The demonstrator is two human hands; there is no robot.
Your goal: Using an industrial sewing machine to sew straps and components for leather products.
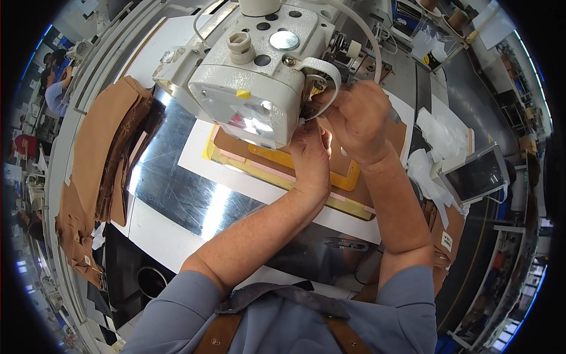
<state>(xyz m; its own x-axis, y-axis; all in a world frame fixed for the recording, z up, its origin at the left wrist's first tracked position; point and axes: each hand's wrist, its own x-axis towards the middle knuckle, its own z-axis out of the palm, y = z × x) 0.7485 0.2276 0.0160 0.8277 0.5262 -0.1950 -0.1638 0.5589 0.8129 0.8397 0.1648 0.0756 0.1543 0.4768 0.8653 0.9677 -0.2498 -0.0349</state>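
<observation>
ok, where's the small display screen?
Head view, right side: the small display screen sits right beside the crumpled white material, to the right of the sewing machine.

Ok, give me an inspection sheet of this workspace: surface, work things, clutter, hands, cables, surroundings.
Surface: metal plate, shiny, with scratches.
Job's things: white sewing machine above a brown sheet and yellow frame.
Clutter: brown pieces stacked left; crumpled white material right; snips right of centre.
Hands: left hand and right hand close together beside the machine; grip unclear.
Cables: white tube curving beyond the right hand.
Surroundings: screen at right; person far left.
</observation>
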